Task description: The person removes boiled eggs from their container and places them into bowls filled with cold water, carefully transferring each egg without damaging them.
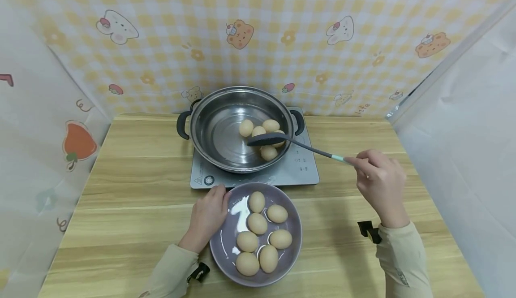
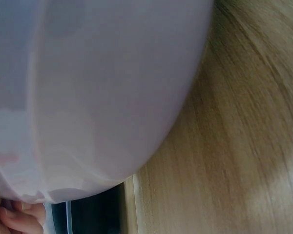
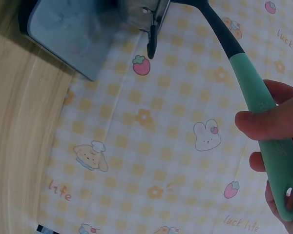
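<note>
Yellow-checked cloth [image 1: 264,60] printed with bears, rabbits, strawberries and flowers hangs behind a wood-grain table [image 1: 133,177]; at the table's back sits a flat grey cooktop [image 1: 300,172] bearing a wide steel pot [image 1: 219,143] with black handles on either side; five eggs [image 1: 246,128] show on the right of the pot's floor, some partly covered by the dark head of a ladle [image 1: 269,139]; whether that head touches them, I cannot tell; the right hand [image 1: 380,179] grips the ladle's mint-green handle [image 3: 246,73], thumb and fingers closed round it, to the right of the cooktop; just in front of the cooktop stands a mauve bowl [image 1: 291,252] with seven more eggs [image 1: 257,223] lying in it; the left hand [image 1: 208,213] holds the bowl at its far left rim, fingers curled at the edge; both forearms are covered by beige sleeves [image 1: 403,255]
</note>
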`<act>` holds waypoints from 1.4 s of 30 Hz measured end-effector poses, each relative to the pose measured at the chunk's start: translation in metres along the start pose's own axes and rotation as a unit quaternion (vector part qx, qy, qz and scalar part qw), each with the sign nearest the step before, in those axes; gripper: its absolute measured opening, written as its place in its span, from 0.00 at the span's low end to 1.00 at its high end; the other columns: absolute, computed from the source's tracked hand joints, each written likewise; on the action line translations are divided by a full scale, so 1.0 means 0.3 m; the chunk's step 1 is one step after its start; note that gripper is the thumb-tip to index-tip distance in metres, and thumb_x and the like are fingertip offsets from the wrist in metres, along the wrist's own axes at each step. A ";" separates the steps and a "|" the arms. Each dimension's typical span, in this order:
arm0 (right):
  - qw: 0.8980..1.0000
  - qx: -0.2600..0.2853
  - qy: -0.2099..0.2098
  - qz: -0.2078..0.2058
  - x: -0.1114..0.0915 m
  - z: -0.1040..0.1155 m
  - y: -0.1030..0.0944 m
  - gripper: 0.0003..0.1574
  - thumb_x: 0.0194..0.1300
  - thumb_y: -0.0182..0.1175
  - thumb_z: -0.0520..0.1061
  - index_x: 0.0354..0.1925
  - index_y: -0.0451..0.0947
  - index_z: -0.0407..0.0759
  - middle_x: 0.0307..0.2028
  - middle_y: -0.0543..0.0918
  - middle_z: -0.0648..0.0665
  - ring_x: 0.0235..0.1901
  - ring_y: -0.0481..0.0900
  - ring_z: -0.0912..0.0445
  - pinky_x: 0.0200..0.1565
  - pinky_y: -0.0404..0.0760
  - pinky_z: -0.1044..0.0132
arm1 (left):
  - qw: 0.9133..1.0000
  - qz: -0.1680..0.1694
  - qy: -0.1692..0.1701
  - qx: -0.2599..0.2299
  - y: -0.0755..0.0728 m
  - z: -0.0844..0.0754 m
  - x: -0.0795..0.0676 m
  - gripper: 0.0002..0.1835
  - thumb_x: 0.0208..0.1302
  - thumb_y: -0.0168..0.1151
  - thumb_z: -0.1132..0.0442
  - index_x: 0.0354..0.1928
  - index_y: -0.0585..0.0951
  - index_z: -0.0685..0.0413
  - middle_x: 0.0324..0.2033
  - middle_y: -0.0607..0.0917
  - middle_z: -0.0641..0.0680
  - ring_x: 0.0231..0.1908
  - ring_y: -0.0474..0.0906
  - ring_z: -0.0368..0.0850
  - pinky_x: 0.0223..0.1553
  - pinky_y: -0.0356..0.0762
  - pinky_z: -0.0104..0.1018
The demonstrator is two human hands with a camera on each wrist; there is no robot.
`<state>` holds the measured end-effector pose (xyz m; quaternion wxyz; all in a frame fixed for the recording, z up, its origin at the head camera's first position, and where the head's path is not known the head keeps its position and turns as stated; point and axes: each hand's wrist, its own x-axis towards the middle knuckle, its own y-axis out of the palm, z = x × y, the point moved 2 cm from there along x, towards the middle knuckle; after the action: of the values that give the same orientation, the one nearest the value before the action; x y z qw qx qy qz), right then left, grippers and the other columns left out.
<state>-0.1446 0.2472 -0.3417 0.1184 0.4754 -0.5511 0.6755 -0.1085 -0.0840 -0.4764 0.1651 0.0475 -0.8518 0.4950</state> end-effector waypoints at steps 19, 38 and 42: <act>0.998 0.044 -0.036 0.036 -0.015 0.088 0.018 0.16 0.46 0.56 0.26 0.24 0.85 0.44 0.22 0.78 0.47 0.13 0.65 0.57 0.15 0.55 0.67 | 1.000 0.007 -0.008 -0.003 0.002 0.002 0.000 0.12 0.61 0.57 0.61 0.24 0.67 0.56 0.22 0.74 0.54 0.14 0.71 0.58 0.13 0.65 0.45; 0.990 0.070 -0.035 0.121 -0.014 0.120 0.027 0.14 0.40 0.63 0.33 0.31 0.84 0.42 0.23 0.77 0.50 0.10 0.61 0.65 0.12 0.56 0.74 | 1.000 0.006 -0.008 -0.007 0.000 -0.001 -0.001 0.12 0.61 0.57 0.62 0.24 0.67 0.56 0.22 0.74 0.54 0.13 0.71 0.56 0.13 0.64 0.44; 0.989 0.061 -0.031 0.135 0.000 0.134 0.020 0.20 0.33 0.71 0.32 0.31 0.83 0.44 0.23 0.78 0.51 0.10 0.64 0.63 0.12 0.56 0.73 | 1.000 0.013 -0.012 -0.006 -0.001 -0.003 0.000 0.11 0.61 0.56 0.61 0.24 0.67 0.55 0.22 0.74 0.53 0.13 0.70 0.55 0.12 0.64 0.43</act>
<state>-0.1282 0.2106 -0.3477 -0.0200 0.4235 -0.5716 0.7025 -0.1083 -0.0835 -0.4758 0.1483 0.0415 -0.8575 0.4910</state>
